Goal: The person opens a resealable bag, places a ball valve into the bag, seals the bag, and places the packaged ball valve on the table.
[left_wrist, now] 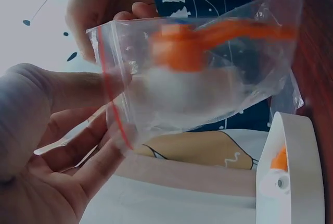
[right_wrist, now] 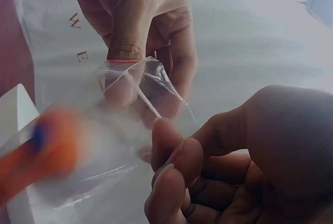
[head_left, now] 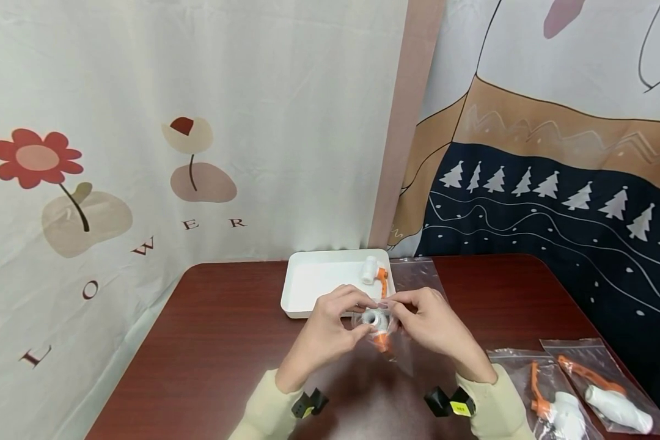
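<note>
Over the table [head_left: 198, 348], just on my side of the tray [head_left: 321, 269], I had a clear zip bag [left_wrist: 260, 86] up in the air with one valve [left_wrist: 182, 62] inside. The tray, white and shallow, had another valve [head_left: 375, 273] in it, lying toward the right end with its orange lever pointing my way. Off to my right lay two more bags, side by side with one valve in each: the near bag [head_left: 511, 370] and the far bag [head_left: 594, 351]. There was also some flat clear plastic [head_left: 418, 275] beside the tray's right end.

About the one I was holding: white body, chunky orange cap with a curved orange lever [left_wrist: 244, 28], plus a blue spot [right_wrist: 39, 134] on the cap. From above, a round hole in the white part faced up and the orange end hung toward me. Both wrist views blurred it, so no finer detail, sorry.

My left hand [head_left: 327, 330] had the zip end, thumb and fingers gripping around the red strip [left_wrist: 107, 78]. My right hand [head_left: 434, 324] pinched the bag's edge, fingertips tight together. Couldn't tell if the zip was undone.
</note>
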`<state>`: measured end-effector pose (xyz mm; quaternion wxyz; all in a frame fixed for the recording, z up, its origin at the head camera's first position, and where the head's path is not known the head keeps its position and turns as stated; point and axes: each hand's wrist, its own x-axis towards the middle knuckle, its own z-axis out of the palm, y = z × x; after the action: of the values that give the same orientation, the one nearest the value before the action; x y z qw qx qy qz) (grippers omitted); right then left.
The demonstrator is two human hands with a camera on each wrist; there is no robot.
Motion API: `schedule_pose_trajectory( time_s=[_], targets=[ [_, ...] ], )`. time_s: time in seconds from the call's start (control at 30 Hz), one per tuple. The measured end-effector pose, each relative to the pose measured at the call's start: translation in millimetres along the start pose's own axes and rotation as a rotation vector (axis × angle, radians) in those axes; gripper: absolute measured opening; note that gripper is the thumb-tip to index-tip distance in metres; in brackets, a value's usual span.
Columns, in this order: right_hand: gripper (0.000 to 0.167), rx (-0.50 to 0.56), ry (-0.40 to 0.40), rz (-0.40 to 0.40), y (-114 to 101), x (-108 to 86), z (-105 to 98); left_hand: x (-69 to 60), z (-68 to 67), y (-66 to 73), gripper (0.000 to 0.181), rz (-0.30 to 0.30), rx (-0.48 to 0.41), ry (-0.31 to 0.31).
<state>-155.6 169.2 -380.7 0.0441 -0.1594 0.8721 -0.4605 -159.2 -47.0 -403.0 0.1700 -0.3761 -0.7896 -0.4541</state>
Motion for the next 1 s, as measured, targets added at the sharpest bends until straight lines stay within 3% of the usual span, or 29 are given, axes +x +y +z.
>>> schedule_pose_trajectory(
  time_s=[0.07, 0.2, 0.37, 0.53, 0.7, 1.0],
  targets=[
    [0.02, -0.02, -0.006, -0.023, 0.8, 0.0, 0.4, 0.0, -0.7, -0.7, 0.031, 0.014, 0.019, 0.021],
    [0.016, -0.045, -0.03, -0.071, 1.4, -1.1, 0.7, 0.0, -2.2, -1.5, 0.031, -0.023, 0.085, 0.045],
    [0.014, -0.05, -0.034, -0.129, -2.4, -3.4, 0.4, -0.8, -2.0, -1.7, 0.024, -0.153, 0.081, -0.032],
    [0.017, -0.032, -0.062, -0.149, -7.4, -5.2, 2.2, -1.2, -4.0, -0.7, 0.009, -0.189, 0.033, -0.064],
    [0.028, -0.091, -0.049, -0.188, -8.0, -4.2, 5.5, -1.3, -10.9, 2.3, 0.015, -0.229, -0.018, -0.04],
    [0.023, -0.128, -0.044, -0.33, -4.8, -2.7, 12.3, -0.8, -22.0, 10.8, 0.018, -0.358, 0.015, 0.068]
  ],
)
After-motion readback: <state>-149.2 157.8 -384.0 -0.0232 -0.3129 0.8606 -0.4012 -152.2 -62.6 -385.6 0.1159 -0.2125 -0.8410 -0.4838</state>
